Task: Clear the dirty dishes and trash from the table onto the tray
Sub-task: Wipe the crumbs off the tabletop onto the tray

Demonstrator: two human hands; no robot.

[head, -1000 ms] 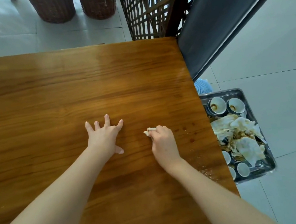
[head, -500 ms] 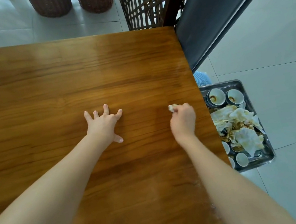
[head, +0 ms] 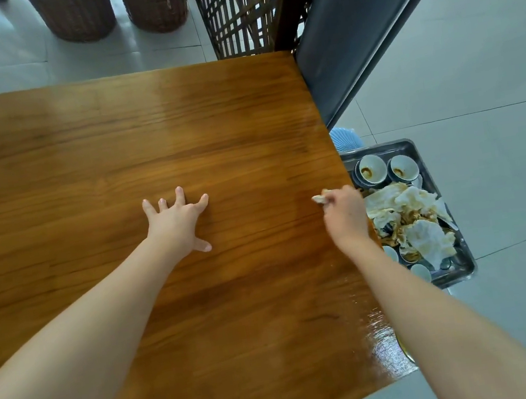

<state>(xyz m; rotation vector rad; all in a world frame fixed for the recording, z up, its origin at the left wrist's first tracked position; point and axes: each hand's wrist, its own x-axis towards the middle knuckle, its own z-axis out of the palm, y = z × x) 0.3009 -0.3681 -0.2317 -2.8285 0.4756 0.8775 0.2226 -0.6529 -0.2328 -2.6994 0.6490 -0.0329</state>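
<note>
My right hand (head: 344,213) grips a small crumpled white tissue (head: 320,198) at the right edge of the wooden table (head: 144,142). My left hand (head: 178,224) lies flat on the tabletop with fingers spread, holding nothing. Beyond the table's right edge, lower down, sits a metal tray (head: 412,144). It holds several small white cups (head: 372,167) with brown stains and a heap of soiled tissues (head: 407,215).
A dark padded bench (head: 366,30) runs along the far right of the table. A wooden lattice screen (head: 236,8) and two wicker stools (head: 76,12) stand behind it. Grey tiled floor surrounds the tray. The table's near right corner looks wet and shiny.
My right hand has slid with the tissue from the table's middle to its right edge, close to the tray. My left hand has stayed flat in place.
</note>
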